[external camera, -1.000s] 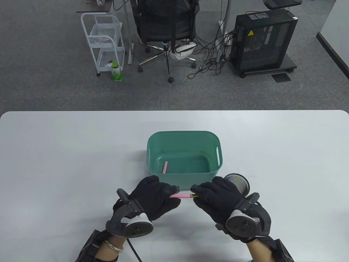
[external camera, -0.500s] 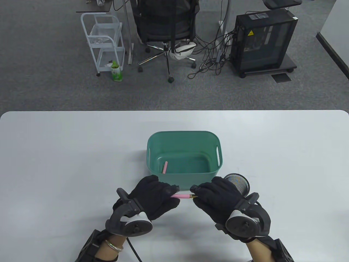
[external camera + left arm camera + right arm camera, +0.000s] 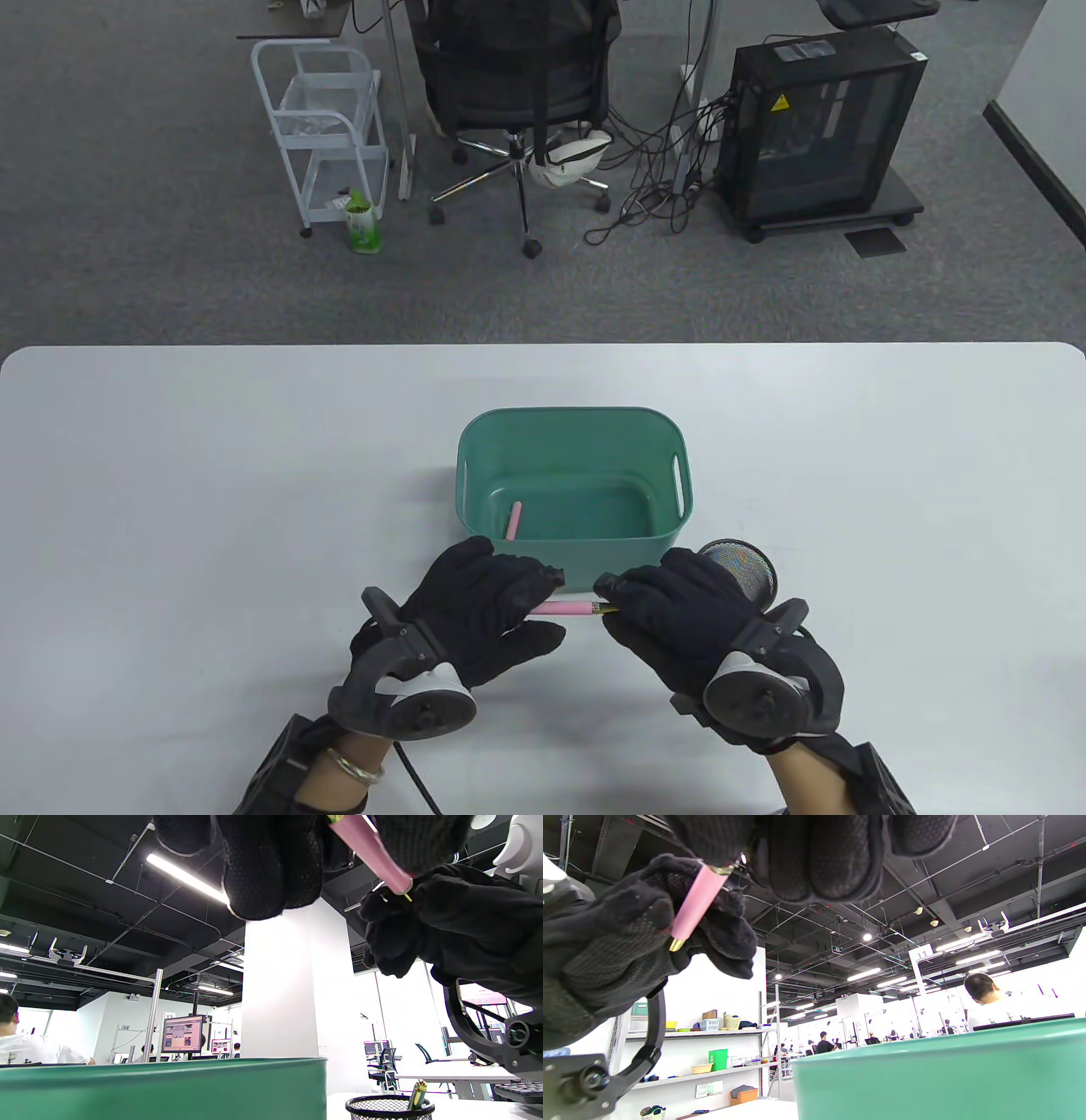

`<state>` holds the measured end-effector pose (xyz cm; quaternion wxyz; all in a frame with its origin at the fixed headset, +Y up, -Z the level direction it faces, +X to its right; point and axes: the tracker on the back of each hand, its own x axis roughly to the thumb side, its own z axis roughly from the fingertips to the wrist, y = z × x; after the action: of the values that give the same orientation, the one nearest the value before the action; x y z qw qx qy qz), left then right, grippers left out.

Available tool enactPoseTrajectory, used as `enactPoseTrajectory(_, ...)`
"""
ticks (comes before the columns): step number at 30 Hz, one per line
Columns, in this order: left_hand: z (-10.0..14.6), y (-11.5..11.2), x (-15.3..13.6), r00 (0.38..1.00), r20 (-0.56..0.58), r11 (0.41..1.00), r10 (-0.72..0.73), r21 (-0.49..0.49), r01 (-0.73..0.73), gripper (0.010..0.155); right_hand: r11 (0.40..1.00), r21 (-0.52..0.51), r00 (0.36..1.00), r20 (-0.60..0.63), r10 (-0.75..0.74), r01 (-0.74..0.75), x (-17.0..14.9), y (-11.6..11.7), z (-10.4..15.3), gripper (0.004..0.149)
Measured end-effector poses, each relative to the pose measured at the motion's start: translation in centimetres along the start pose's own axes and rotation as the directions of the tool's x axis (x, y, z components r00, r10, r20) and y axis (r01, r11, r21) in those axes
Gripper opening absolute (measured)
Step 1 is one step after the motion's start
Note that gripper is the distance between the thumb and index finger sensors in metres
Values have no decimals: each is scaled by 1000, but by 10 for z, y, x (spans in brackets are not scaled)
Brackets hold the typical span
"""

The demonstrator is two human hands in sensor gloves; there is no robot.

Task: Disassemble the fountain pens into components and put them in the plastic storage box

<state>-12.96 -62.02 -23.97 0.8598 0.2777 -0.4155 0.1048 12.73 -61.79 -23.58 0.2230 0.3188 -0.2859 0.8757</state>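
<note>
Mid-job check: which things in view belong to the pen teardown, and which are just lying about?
Job:
- pink pen, held between left hand and right hand
- green storage box
- pink part already in the box
- mesh pen cup, one pen inside in the left wrist view

Lying about:
- office chair
- white cart
- computer tower
- green bottle

L hand (image 3: 479, 607) curled, R hand (image 3: 674, 613) curled
</note>
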Motion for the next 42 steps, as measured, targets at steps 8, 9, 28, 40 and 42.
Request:
enactPoseTrajectory(8, 0, 0, 1, 1000, -1, 1000, -9, 12, 9, 49, 1000, -9, 1000, 1, -7, 7, 0, -1, 0, 41)
enactPoseTrajectory(9, 0, 0, 2, 1000, 0, 1000, -10, 10, 10, 48, 1000, -9, 1000, 1, -7, 7, 0, -1, 1, 41)
enactPoseTrajectory(28, 0, -1, 0, 1000, 4, 1000, 22, 1, -22, 52, 1000, -7, 1000, 12, -6, 6, 1, 0, 1, 41)
enactPoseTrajectory(40, 0, -1, -2, 1000, 4, 1000, 27, -3, -27, 60, 1000, -8, 1000, 7, -5, 5, 1, 0, 1, 41)
enactPoseTrajectory(42, 0, -1, -1, 1000, 6, 1000, 19, 1, -19, 62, 1000, -8, 1000, 7, -5, 5, 1, 0, 1, 41)
